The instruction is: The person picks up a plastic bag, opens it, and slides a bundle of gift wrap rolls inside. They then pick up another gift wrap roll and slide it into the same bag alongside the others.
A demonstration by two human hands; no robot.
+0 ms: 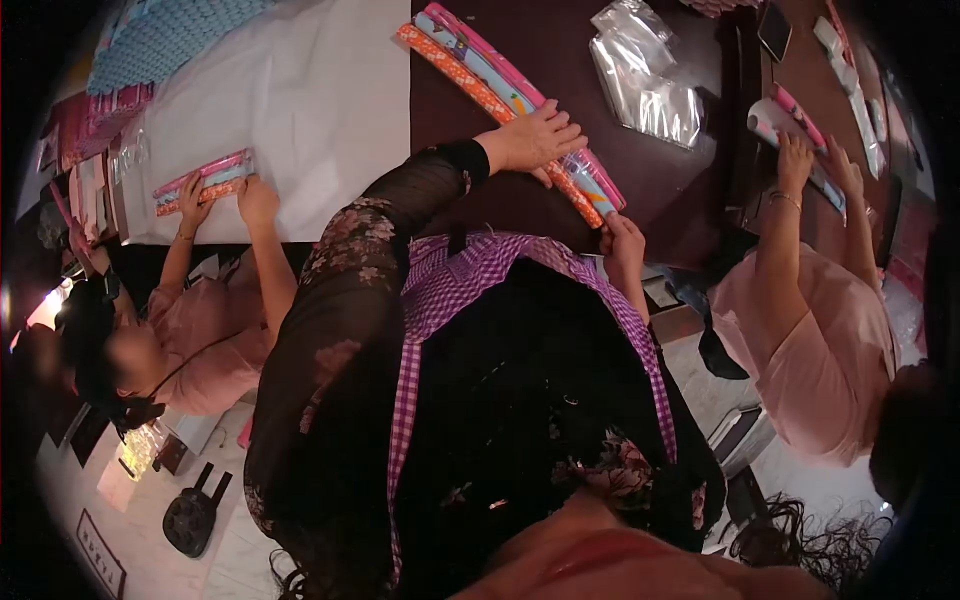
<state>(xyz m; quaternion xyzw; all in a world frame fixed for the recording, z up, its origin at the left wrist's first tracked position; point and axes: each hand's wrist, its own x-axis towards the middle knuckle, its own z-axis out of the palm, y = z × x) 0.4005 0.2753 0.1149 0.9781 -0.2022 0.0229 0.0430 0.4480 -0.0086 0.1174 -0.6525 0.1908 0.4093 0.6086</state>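
Three long patterned rolls, which look like wrapping paper, lie side by side at a slant on the dark table: an orange roll (465,80), a light blue roll (487,73) and a pink roll (505,66). My left hand (535,140) lies across the bundle, its fingers wrapped over the rolls below their middle. At the near end, my right hand (625,243) grips the bundle's tip with thumb and fingers. Part of that hand is hidden by the rolls and the edge of my purple checked apron (470,275).
Clear plastic sleeves (650,80) lie on the dark table (690,200) beyond the rolls. A phone (775,30) is at upper right. At left, a person holds similar rolls (205,182) over white sheeting (330,90); at right, another handles rolls (800,125). Blue textured material (175,45) is piled far left.
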